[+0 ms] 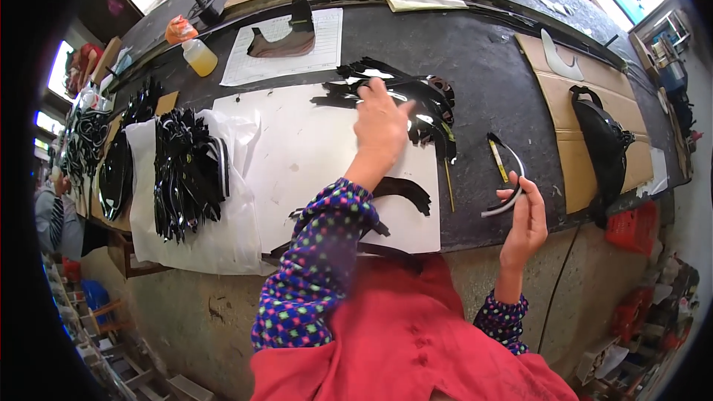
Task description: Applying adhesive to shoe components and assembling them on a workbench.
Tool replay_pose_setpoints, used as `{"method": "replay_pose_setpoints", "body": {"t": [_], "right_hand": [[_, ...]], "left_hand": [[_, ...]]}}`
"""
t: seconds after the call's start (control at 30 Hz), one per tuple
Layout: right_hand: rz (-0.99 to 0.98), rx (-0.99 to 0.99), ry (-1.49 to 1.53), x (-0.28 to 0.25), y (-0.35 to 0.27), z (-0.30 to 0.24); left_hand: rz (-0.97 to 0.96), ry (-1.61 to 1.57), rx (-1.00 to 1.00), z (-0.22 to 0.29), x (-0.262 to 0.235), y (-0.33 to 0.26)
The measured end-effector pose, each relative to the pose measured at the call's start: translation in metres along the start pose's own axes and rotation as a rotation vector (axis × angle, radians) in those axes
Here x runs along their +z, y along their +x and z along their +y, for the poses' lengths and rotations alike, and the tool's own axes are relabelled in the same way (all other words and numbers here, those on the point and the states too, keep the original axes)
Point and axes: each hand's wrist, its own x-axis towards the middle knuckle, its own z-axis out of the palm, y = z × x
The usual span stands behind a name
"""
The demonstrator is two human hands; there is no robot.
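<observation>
The right hand (524, 224) is nearest. Its fingers curl shut around a thin, curved black strip (509, 178) with a pale edge, held up just past the front edge of the dark table (490, 74). Further off, the left hand (380, 122) lies open and flat — fingers spread — pressing on a pile of shiny black cut pieces (416, 104). The pile sits partly on a big white sheet (312, 156). To the left lies a heap of glossy black strips (186, 174) — smooth and wavy.
</observation>
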Motion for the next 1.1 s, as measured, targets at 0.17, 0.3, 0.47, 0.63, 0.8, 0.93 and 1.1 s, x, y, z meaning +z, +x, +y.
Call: {"method": "replay_pose_setpoints", "body": {"t": [0.17, 0.3, 0.47, 0.63, 0.8, 0.93, 1.1], "right_hand": [[-0.065, -0.087, 0.178, -0.027, -0.007, -0.021], [-0.167, -0.122, 0.011, -0.031, -0.003, -0.023], [-0.183, -0.178, 0.203, -0.028, 0.003, -0.022], [0.025, -0.104, 0.164, -0.018, 0.008, -0.044], [-0.014, -0.21, 0.069, -0.026, 0.002, -0.06], [-0.392, -0.567, -0.358, -0.032, 0.011, -0.067], [-0.599, -0.721, -0.479, -0.018, -0.013, -0.055]], "left_hand": [[0.145, 0.022, -0.136, -0.019, 0.009, 0.018], [0.076, -0.082, -0.193, -0.015, 0.0, 0.024], [0.289, -0.294, 0.068, -0.03, 0.0, 0.026], [0.049, -1.181, 0.07, 0.016, -0.055, 0.001], [-0.494, -1.887, -0.012, 0.029, -0.087, -0.036], [-0.749, -1.58, -0.536, 0.009, -0.061, -0.077], [-0.714, -1.717, -0.715, 0.005, -0.035, -0.12]]}}
